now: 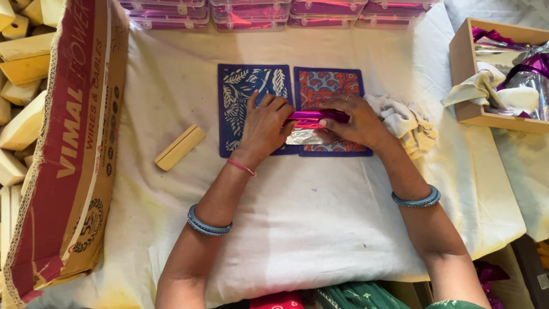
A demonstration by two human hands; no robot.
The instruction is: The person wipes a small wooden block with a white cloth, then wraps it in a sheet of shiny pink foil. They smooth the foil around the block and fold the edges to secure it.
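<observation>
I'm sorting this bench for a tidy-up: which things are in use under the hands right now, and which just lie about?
In use:
left hand and right hand, both holding the pink foil-wrapped bar
silver foil under it
two patterned mats

Lying about:
loose yellow bar
white rag
cardboard box
wooden tray
stacked clear containers

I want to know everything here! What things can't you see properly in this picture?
- The thing inside the shiny pink foil: head view, covered by the foil, the left hand and the right hand.
- The two patterned mats: partly under both hands.
- The clear boxes: cut off by the top edge.
- The cardboard carton: cut off at the left edge.
</observation>
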